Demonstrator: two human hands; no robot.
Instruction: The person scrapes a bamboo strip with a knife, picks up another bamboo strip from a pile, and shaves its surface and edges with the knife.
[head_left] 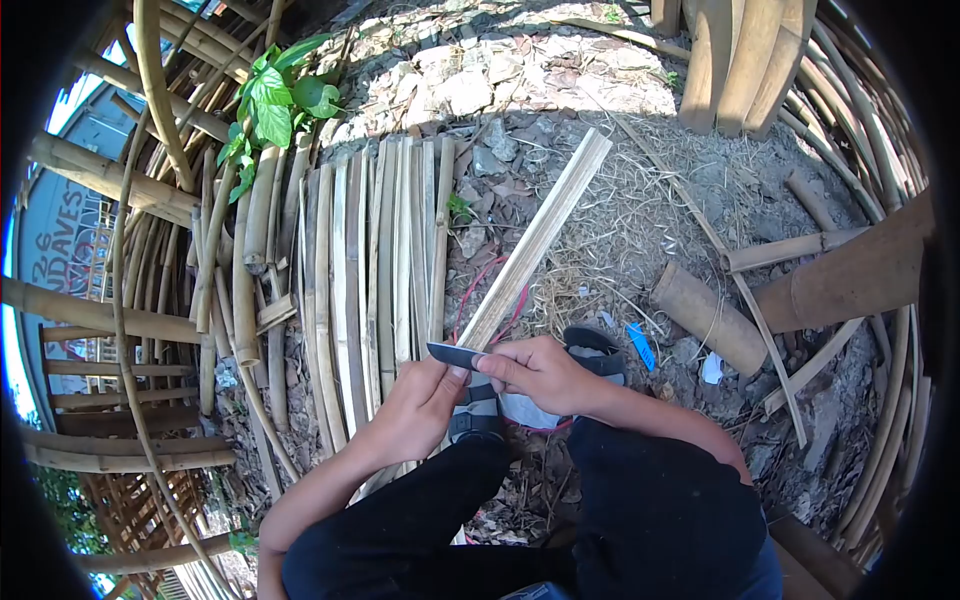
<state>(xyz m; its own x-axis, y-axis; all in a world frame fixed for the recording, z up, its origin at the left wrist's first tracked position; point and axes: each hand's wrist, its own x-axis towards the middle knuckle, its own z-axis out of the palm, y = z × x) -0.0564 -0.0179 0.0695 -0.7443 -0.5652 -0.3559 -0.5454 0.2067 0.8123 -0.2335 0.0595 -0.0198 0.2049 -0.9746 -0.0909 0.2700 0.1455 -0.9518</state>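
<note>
A long pale bamboo slat reaches from my hands up and away to the right. My left hand is closed around its near end, with the thumb close under a knife blade. The knife has a short dark blade that points left and lies across the slat's near end. My right hand is closed on the knife, its thumb near the base of the blade; the handle is hidden in the fingers. Just beyond my hands, a pink-red cord loops on the ground under the slat.
Many split bamboo slats lie side by side on the left. A cut bamboo piece, a blue plastic item and shavings are on the ground at right. Sandalled feet stand below my hands. Bamboo rails rise at left.
</note>
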